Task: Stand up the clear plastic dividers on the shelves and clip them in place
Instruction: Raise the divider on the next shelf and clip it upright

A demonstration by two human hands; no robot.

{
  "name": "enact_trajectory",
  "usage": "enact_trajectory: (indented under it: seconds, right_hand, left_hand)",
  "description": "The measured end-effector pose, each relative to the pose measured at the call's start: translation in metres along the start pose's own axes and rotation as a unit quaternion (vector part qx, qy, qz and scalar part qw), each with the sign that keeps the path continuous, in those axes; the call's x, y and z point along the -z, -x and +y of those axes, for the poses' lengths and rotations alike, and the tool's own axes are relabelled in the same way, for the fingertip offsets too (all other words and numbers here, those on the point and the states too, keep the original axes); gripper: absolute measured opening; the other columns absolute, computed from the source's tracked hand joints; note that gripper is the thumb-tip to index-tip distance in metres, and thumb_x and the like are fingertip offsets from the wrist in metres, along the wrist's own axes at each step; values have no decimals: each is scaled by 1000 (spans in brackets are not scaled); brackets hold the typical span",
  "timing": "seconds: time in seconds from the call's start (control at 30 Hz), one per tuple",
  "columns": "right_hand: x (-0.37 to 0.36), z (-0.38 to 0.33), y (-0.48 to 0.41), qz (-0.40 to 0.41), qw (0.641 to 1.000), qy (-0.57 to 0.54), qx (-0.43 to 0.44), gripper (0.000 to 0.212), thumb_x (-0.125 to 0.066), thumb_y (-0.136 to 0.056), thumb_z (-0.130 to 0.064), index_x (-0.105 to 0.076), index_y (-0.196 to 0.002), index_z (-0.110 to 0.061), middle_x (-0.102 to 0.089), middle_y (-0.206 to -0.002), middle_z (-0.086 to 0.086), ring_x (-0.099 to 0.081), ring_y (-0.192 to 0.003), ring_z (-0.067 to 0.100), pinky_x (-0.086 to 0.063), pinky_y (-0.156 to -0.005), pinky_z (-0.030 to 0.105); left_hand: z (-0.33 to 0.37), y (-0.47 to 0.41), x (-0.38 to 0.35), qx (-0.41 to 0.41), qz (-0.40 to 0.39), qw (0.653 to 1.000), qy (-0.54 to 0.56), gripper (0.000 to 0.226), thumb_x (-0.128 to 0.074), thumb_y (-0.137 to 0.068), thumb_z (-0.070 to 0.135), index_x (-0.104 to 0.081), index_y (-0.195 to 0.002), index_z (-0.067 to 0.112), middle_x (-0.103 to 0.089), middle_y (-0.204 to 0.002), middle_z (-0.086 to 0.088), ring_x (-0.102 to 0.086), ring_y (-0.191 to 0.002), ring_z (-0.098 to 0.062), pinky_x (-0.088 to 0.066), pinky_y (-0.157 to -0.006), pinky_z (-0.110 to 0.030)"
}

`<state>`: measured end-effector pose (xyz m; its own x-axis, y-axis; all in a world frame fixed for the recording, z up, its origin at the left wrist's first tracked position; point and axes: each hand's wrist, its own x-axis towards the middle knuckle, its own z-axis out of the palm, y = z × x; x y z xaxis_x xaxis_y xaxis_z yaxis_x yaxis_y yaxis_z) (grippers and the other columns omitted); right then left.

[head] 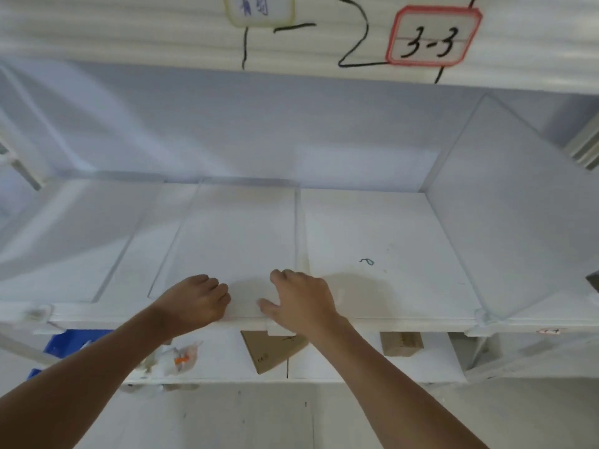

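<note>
I read "3-3" on the red-bordered label (432,35) stuck to the upper shelf edge (129,37) (the yellow-bordered label (259,9) beside it is illegible).

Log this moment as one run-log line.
stage: flat divider being gripped | left hand: curled on front edge | right hand: on front edge | standing divider: upright, right end

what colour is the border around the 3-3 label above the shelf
Red, around a white label with black handwritten digits; the head view shows it at the upper right.

We see open shelf (372,228) right of centre; an upright divider (518,202) walls the right, and flat dividers (233,234) seemingly cover the left.
</note>
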<state>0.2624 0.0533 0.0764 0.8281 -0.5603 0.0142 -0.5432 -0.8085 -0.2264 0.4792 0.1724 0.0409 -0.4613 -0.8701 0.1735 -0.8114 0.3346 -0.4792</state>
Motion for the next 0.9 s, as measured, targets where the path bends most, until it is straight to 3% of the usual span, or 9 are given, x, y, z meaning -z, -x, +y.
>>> enact_trajectory:
  seconds: [0.13,0.23,0.37,0.43,0.5,0.53,0.6,0.8,0.9]
  right_hand:
    - [16,-40,-31,-89,969,214,86,16,-63,-92,-28,-62,-88,-13,-69,-84,3,-61,-73,23,-32,-54,30]
    - [33,-62,-36,-110,952,275,75,44,-75,-66,0,-36,-52,-14,-48,-51,-2,-52,-50,19,-25,-44,22]
    - [45,-72,-17,-101,962,247,61,20,-58,-84,9,-53,-79,-9,-61,-74,9,-54,-63,27,-22,-44,26]
    - [54,-71,-3,-58,975,212,11,12,-53,-89,3,-60,-95,-5,-70,-89,15,-64,-73,34,-33,-52,31]
    - [62,-69,11,-22,985,165,-34,17,-49,-94,-6,-59,-108,-3,-70,-96,17,-65,-78,37,-37,-59,35]
    - [64,-68,17,-12,987,152,-49,19,-48,-97,-11,-58,-111,-3,-69,-97,18,-63,-79,38,-36,-60,36]
    - [66,-66,27,5,990,121,-65,24,-46,-101,-19,-56,-115,-2,-67,-99,20,-64,-85,40,-35,-61,35]
    - [75,-53,29,4,990,4,-140,34,-45,-101,-32,-62,-110,-4,-64,-95,15,-57,-84,32,-41,-67,35]
    - [80,-42,30,6,989,-48,-141,30,-45,-97,-32,-62,-95,-7,-72,-89,14,-66,-87,32,-52,-72,38]
  left_hand:
    - [-14,-2,10,0,50,999,-21,26,-64,-77,1,-56,-57,14,-50,-56,-3,-45,-47,-22,-37,-44,-32]
    - [-27,-2,39,34,100,994,-35,28,-66,-75,-4,-53,-58,14,-49,-57,-4,-44,-48,-22,-35,-43,-33]
    - [-3,24,71,163,111,975,102,44,-63,-92,31,-53,-53,14,-48,-50,-3,-47,-41,-24,-39,-39,-30]
    - [15,26,100,360,45,890,276,68,-40,-89,73,-57,-55,17,-56,-47,2,-55,-43,-19,-46,-46,-28]
    - [12,16,131,505,-19,729,462,73,-36,-77,88,-67,-73,22,-68,-53,1,-62,-49,-13,-47,-54,-28]
    - [7,5,144,527,-13,653,544,70,-41,-77,86,-69,-84,21,-72,-58,-1,-62,-47,-14,-46,-52,-27]
    - [-7,-27,163,519,20,604,604,70,-49,-77,83,-65,-101,20,-75,-64,-3,-63,-42,-18,-46,-45,-27]
    - [-18,-107,199,432,20,740,515,32,-49,-87,18,-67,-79,-7,-73,-59,-15,-69,-43,-26,-64,-57,-37]
    - [-13,-123,199,403,23,785,470,30,-43,-87,8,-61,-67,-5,-70,-53,-17,-68,-40,-22,-63,-63,-31]
